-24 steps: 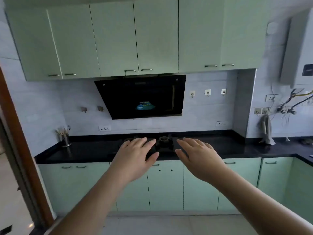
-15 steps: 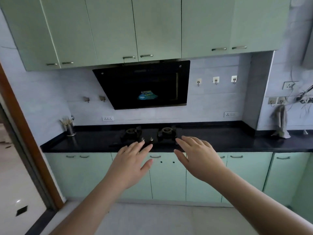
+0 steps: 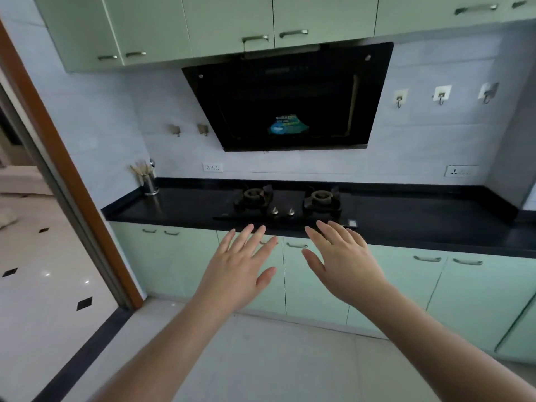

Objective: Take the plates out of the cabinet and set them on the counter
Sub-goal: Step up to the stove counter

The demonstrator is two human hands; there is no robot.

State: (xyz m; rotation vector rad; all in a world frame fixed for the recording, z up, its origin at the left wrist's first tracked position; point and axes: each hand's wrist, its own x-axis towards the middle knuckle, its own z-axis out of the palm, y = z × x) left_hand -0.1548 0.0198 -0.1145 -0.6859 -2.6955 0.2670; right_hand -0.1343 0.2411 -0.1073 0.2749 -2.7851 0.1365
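Observation:
My left hand (image 3: 237, 265) and my right hand (image 3: 345, 262) are stretched out side by side, palms down, fingers spread, holding nothing. They hover in front of the pale green lower cabinets (image 3: 179, 262), whose doors are all shut. The black counter (image 3: 420, 219) runs behind them. Pale green upper cabinets (image 3: 226, 21) hang above, also shut. No plates are in view.
A two-burner gas hob (image 3: 287, 201) is set into the counter under a black range hood (image 3: 287, 97). A metal cup of chopsticks (image 3: 148, 181) stands at the counter's left end. A brown door frame (image 3: 63, 158) borders the left, with a tiled floor beyond.
The view has moved closer to the counter and turned down and to the left. Both hands have stayed open and now sit lower, in front of the lower cabinet doors.

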